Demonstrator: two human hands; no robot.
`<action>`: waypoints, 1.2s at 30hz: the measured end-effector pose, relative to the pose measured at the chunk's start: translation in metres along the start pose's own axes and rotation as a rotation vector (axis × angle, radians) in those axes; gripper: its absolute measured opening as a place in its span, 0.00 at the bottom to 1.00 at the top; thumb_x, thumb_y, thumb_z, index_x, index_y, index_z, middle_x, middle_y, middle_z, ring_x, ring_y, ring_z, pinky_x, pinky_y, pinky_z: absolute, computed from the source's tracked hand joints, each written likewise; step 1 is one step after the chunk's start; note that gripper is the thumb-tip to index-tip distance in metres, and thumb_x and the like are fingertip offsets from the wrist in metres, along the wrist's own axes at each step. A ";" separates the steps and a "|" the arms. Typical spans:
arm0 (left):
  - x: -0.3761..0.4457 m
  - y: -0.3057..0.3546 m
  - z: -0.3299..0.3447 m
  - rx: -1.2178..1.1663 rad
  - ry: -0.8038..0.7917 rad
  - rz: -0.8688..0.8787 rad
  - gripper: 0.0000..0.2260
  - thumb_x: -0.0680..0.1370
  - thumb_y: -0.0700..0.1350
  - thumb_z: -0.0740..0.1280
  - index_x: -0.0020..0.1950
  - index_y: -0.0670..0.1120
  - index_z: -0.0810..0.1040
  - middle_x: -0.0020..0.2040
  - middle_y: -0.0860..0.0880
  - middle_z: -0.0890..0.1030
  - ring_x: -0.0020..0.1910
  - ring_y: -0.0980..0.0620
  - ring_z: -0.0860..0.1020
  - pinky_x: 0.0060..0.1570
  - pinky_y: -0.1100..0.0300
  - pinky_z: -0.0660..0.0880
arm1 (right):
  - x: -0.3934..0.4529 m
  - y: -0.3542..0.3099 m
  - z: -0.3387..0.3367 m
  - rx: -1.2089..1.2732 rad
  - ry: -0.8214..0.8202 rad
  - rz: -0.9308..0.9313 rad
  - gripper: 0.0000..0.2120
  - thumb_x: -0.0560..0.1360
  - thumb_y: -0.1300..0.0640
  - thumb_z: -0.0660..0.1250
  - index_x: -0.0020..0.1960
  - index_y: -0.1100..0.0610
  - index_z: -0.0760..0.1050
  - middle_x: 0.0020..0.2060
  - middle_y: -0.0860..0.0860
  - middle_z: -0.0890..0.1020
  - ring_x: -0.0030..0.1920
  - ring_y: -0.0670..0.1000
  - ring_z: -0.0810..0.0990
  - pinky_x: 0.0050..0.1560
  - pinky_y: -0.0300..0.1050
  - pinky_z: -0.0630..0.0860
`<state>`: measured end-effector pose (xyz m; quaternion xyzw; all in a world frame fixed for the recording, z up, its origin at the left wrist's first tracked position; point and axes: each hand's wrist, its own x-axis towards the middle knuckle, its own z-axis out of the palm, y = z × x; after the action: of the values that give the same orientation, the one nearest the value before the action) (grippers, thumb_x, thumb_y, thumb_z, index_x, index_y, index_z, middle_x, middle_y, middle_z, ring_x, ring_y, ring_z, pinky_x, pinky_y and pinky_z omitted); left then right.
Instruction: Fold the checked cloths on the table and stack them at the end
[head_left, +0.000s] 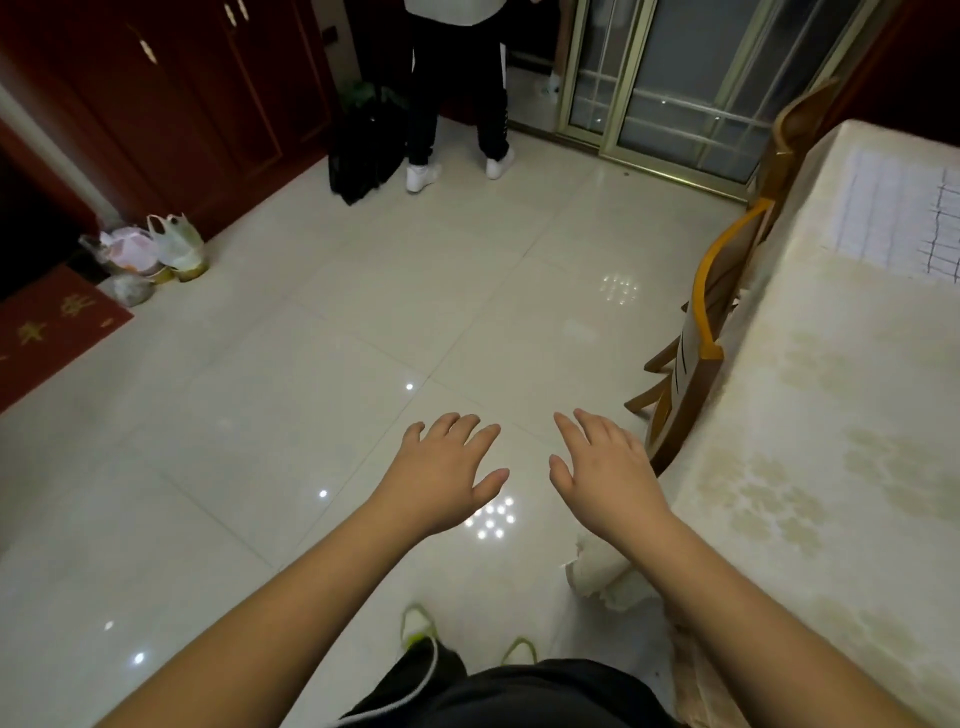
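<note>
Checked cloths (904, 218) lie at the far right on the table (831, 415), a pale one with faint lines and, at the frame's edge, a white one with a dark grid; how they are folded cannot be told. That table, draped in a cream flower-patterned cover, fills the right side, and glossy pale floor tiles (311, 338) take up the middle. Dark red cabinets (182, 104) stand at the left, glass sliding doors (675, 78) at the back. A second person (457, 88) in dark trousers and white shoes stands beside a black bag (366, 145). A wooden chair (696, 353) is pushed against the table's edge. Plastic bags (150, 249) sit by the cabinets. Both bare hands hover palm-down over the floor, well apart from the cloths: the left hand (447, 478) and right hand (602, 473) each empty, fingers loosely spread.
</note>
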<state>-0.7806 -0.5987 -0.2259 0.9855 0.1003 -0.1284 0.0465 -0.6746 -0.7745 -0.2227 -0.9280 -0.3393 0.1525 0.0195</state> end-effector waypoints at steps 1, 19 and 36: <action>0.011 -0.005 -0.003 0.003 0.006 0.012 0.40 0.69 0.67 0.32 0.78 0.54 0.56 0.77 0.51 0.61 0.76 0.50 0.57 0.72 0.46 0.58 | 0.010 0.000 -0.004 0.001 0.001 0.008 0.27 0.83 0.44 0.49 0.79 0.50 0.50 0.78 0.51 0.57 0.77 0.52 0.56 0.75 0.50 0.53; 0.206 -0.148 -0.103 0.012 0.074 0.239 0.41 0.69 0.67 0.33 0.76 0.54 0.61 0.73 0.53 0.66 0.73 0.52 0.63 0.71 0.49 0.58 | 0.211 -0.043 -0.083 0.066 0.069 0.221 0.26 0.83 0.43 0.48 0.79 0.49 0.53 0.77 0.50 0.61 0.76 0.52 0.59 0.74 0.50 0.54; 0.428 -0.060 -0.179 0.101 0.013 0.504 0.27 0.80 0.64 0.47 0.76 0.54 0.60 0.73 0.54 0.67 0.73 0.53 0.64 0.72 0.51 0.58 | 0.328 0.105 -0.155 0.157 0.150 0.423 0.25 0.82 0.43 0.48 0.77 0.50 0.58 0.74 0.49 0.66 0.73 0.52 0.64 0.71 0.50 0.60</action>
<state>-0.3438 -0.4401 -0.1699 0.9813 -0.1549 -0.1112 0.0270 -0.3264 -0.6361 -0.1782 -0.9829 -0.1218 0.1097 0.0844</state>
